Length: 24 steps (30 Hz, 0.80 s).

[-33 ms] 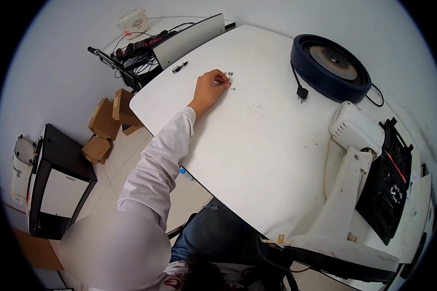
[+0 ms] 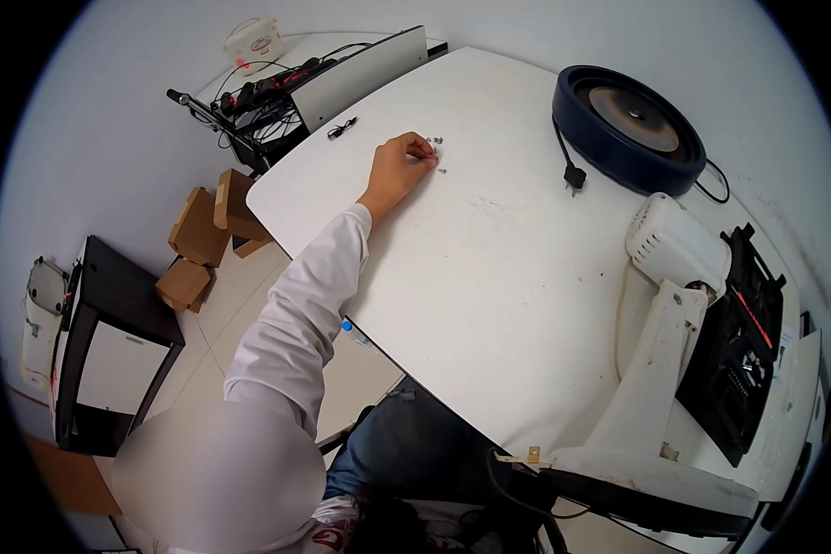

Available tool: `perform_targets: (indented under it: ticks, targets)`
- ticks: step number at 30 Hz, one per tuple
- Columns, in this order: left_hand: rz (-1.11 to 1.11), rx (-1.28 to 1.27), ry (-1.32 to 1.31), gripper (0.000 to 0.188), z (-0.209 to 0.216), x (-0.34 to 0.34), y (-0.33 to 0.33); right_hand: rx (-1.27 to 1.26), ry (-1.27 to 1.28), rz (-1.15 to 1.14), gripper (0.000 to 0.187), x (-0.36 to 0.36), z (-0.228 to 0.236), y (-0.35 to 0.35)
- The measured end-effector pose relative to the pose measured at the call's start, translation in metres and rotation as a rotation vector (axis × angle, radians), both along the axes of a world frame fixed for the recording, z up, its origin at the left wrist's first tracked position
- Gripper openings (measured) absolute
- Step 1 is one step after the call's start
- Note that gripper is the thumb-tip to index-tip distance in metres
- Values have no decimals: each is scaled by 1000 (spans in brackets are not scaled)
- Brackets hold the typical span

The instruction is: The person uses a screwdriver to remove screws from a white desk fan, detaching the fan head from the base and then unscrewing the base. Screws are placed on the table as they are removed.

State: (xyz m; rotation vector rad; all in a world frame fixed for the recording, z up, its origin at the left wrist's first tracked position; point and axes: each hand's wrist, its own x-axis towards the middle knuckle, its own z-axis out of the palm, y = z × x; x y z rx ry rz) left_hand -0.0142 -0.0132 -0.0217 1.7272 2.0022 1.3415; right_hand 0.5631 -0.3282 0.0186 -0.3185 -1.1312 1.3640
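My left hand (image 2: 400, 175) reaches in from the lower left, its sleeve pale, and rests over the white table (image 2: 489, 295) toward the far left. Its thumb and fingers are pinched together; whatever lies between the tips is too small to make out. Right beside the fingertips are several tiny metal pieces (image 2: 438, 140) that look like screws. Another small metal piece (image 2: 442, 171) lies a little nearer to me, apart from the hand. A short black cable (image 2: 342, 128) is bundled farther left on the table. My right hand does not appear.
A round dark-blue base (image 2: 568, 120) with a black plug (image 2: 574, 175) stands far right. Nearer are a white stand with a vented housing (image 2: 665, 235) and an open black tool case (image 2: 734, 369). Cardboard boxes (image 2: 198, 231) lie on the floor left, near a black-and-white cabinet (image 2: 125, 365).
The single small metal piece near my fingertips has shifted very slightly left and toward me. My left hand stays in the same place and pinch.
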Motion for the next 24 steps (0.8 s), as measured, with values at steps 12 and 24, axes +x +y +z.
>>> perform_targets:
  ticks: [12, 24]
  targets:
    - [-83, -125, 171, 20, 7, 1, -18, -10, -59, -25, 33, 11, -4, -4]
    - [254, -176, 792, 12, -2, -5, -21, -15, -22, 18, 33, 9, -9, 5]
